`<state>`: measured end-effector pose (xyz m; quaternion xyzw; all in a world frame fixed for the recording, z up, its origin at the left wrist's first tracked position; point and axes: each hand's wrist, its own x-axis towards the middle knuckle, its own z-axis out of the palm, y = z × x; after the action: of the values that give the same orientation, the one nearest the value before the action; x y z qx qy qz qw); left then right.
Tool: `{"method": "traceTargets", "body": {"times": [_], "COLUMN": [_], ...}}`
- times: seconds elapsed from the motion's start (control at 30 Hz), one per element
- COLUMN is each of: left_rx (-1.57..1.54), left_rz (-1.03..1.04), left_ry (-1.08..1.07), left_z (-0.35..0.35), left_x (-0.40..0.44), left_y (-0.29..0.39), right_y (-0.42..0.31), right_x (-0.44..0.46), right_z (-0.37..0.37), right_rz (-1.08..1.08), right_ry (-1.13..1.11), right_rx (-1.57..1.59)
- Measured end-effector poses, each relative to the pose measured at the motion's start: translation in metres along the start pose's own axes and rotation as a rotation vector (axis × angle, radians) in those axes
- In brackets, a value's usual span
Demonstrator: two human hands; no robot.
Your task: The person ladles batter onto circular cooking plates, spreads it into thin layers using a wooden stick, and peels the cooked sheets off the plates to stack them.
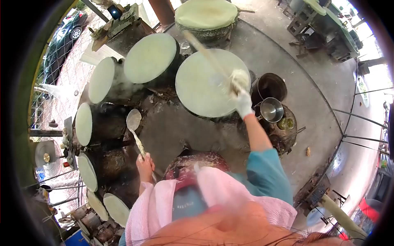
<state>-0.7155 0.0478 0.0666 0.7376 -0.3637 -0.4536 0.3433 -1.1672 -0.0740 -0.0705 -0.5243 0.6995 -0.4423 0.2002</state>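
Observation:
My left hand point(145, 167) is closed around the handle of a ladle point(134, 119). The ladle's round bowl points away from me, and pale batter coats part of its handle. In a white glove, my right hand point(243, 103) grips a long wooden stick point(205, 51) at the right edge of a wide round griddle point(201, 88). A pale, ragged clump point(240, 78) sits at the gloved fingers; its kind is unclear. The stick slants across the griddle, slightly blurred. A smooth pale layer covers the griddle's top.
Several more pale round tops curve along the left, including one griddle point(150, 57) amid steam. Another round top point(206, 14) stands at the back. A dark bucket point(271, 84), a metal pot point(271, 110) and a green jar point(286, 123) stand right of my gloved hand.

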Motion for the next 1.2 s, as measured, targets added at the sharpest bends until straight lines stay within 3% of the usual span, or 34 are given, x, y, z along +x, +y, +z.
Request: {"method": "traceTargets", "body": {"times": [0.03,0.17,0.23,0.37,0.47,0.6,0.67,0.8,0.97,1.03,1.17,1.2], "left_rx": [0.003,-0.091,-0.103,-0.087,-0.079,-0.071,-0.083,-0.013,0.010,-0.031,-0.107,-0.115], "left_rz": [0.007,0.034,0.032,0.073,0.048,0.050,0.063,0.132,0.288,0.233,0.065,0.023], "left_ry": [-0.009,-0.115,-0.169,-0.250,-0.238,-0.229,-0.245,-0.359,-0.625,-0.748,-0.882,-0.894], "left_z": [0.004,0.021,0.035,0.048,0.051,0.047,0.048,0.070,0.153,0.196,0.255,0.261], "left_x": [0.001,0.016,0.020,0.023,0.017,0.016,0.022,0.054,0.135,0.166,0.189,0.188], "left_y": [0.004,0.012,0.020,0.026,0.029,0.018,0.018,0.037,0.072,0.080,0.082,0.080], "right_y": [-0.009,0.013,-0.001,-0.039,-0.017,-0.029,-0.044,-0.008,-0.038,-0.035,-0.039,-0.044], "right_x": [-0.030,-0.133,-0.165,-0.164,-0.161,-0.163,-0.158,-0.128,-0.133,-0.155,-0.207,-0.218], "right_z": [-0.004,0.006,-0.017,-0.019,-0.045,-0.035,-0.036,-0.033,-0.029,-0.021,-0.011,0.001], "right_rz": [-0.050,0.371,0.951,0.767,0.925,1.006,0.948,0.788,0.881,0.809,0.685,0.776], "right_ry": [0.026,0.513,0.034,-0.023,0.088,-0.227,-0.255,-0.050,-0.253,-0.215,0.208,0.272], "right_rx": [0.149,0.781,0.813,0.821,0.796,0.805,0.780,0.722,0.607,0.683,0.551,0.576]}}
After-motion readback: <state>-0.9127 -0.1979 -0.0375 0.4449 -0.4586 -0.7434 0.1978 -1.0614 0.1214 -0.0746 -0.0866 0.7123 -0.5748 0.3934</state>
